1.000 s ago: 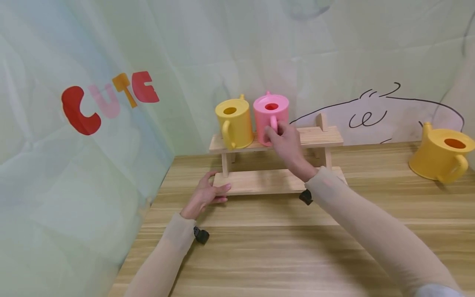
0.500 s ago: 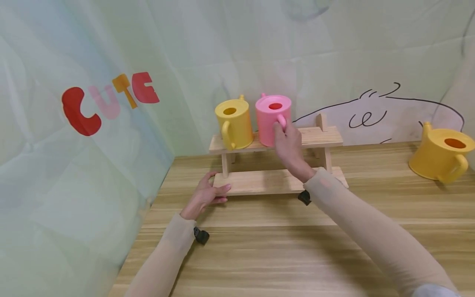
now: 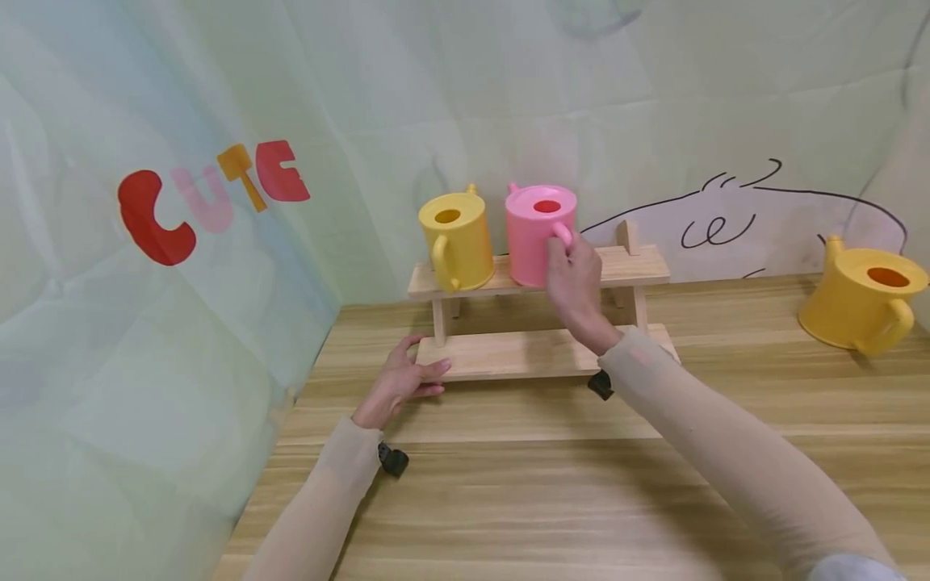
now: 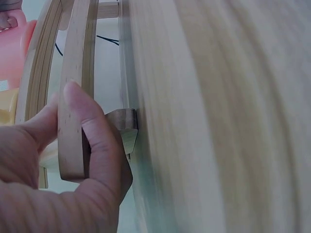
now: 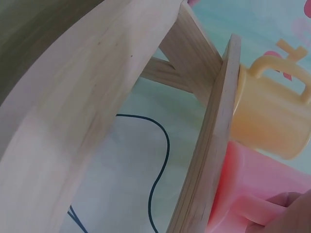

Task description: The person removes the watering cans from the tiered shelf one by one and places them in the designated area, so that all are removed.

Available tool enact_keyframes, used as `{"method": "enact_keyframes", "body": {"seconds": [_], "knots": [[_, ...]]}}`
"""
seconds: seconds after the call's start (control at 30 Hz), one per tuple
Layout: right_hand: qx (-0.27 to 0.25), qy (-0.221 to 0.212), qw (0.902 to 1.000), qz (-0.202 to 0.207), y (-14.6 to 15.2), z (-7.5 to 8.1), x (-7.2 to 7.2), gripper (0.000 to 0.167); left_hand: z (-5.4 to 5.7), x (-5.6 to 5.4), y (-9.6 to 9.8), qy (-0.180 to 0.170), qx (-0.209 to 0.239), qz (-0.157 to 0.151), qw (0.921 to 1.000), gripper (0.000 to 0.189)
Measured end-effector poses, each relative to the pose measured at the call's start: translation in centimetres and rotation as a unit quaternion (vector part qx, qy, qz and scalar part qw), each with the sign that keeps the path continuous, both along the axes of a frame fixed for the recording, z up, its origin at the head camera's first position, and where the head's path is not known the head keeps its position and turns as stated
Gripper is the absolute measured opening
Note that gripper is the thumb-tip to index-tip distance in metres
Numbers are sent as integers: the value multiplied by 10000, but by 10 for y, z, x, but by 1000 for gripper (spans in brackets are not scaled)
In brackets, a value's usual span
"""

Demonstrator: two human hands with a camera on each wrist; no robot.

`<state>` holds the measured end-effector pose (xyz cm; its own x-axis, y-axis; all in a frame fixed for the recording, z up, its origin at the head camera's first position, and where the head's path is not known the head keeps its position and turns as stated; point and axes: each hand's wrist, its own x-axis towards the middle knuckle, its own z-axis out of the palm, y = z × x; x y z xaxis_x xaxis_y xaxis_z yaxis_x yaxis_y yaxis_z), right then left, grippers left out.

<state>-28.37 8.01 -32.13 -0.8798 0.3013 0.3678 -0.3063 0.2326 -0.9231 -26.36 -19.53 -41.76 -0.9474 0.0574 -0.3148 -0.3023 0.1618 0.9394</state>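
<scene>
A pink watering can [image 3: 529, 242] stands on the upper board of a two-tier wooden shelf [image 3: 508, 355]. My right hand [image 3: 576, 278] pinches its handle low down; in the right wrist view the fingers [image 5: 294, 216] wrap that handle. Left of it, a small gap away, a yellow watering can [image 3: 468, 242] sits on the same board, its handle toward me. My left hand [image 3: 402, 378] holds the left end of the lower board. The left wrist view shows this board [image 4: 75, 111] between thumb and fingers.
Another yellow watering can [image 3: 857, 298] stands on the wood-grain table [image 3: 508, 484] at the far right. A printed cloth [image 3: 617, 145] hangs close behind the shelf, and another side of it borders the table on the left. A small upright peg [image 3: 628, 237] rises at the upper board's right end.
The pink watering can has shifted right along the upper board with my right hand on its handle, widening its gap from the yellow one. My left hand has stayed in place.
</scene>
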Motion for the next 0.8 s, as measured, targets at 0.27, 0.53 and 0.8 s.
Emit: {"method": "enact_keyframes", "body": {"seconds": [0.27, 0.53, 0.8], "knots": [[-72, 205, 9995, -244, 10, -4, 2, 31, -1, 0, 0, 8, -24, -4, 10000, 87], [-86, 225, 9994, -260, 28, -2, 10, 31, -1, 0, 0, 18, -28, -41, 10000, 88], [-60, 232, 9992, -314, 50, 2, 20, 31, 1, 0, 1, -31, -41, -6, 10000, 87]]}}
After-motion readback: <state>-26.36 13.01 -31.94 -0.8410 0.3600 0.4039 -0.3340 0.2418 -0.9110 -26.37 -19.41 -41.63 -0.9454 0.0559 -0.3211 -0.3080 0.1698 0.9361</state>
